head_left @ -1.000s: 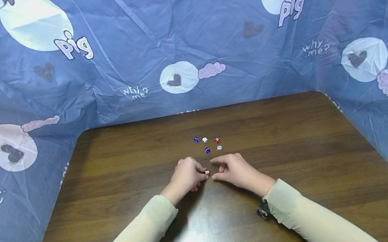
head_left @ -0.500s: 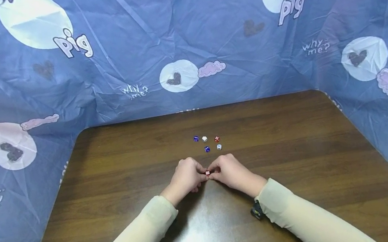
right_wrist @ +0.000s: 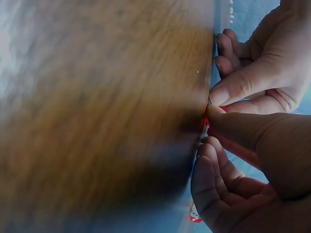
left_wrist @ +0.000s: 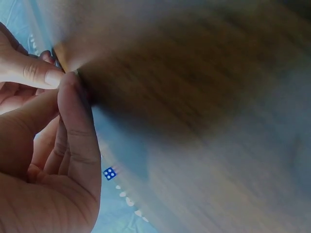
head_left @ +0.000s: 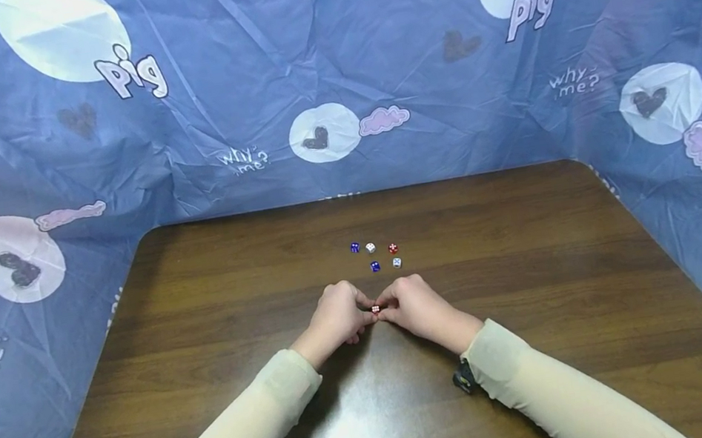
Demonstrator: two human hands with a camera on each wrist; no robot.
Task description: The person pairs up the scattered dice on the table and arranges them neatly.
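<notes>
Between my two hands a small red die with white pips is held low over the brown table. My left hand pinches it from the left with thumb and forefinger, and my right hand pinches it from the right. The fingertips nearly meet around it. In the right wrist view only a red sliver of the die shows past the thumb; the left wrist view has it hidden behind the fingers.
Beyond the hands lie two blue dice, the farther one and the nearer one. Two white dice and another red die lie beside them. A blue printed cloth hangs behind the table.
My right hand has come in from the right, and its thumb and forefinger have closed on the red die. My left hand has kept its pinch in about the same place.
</notes>
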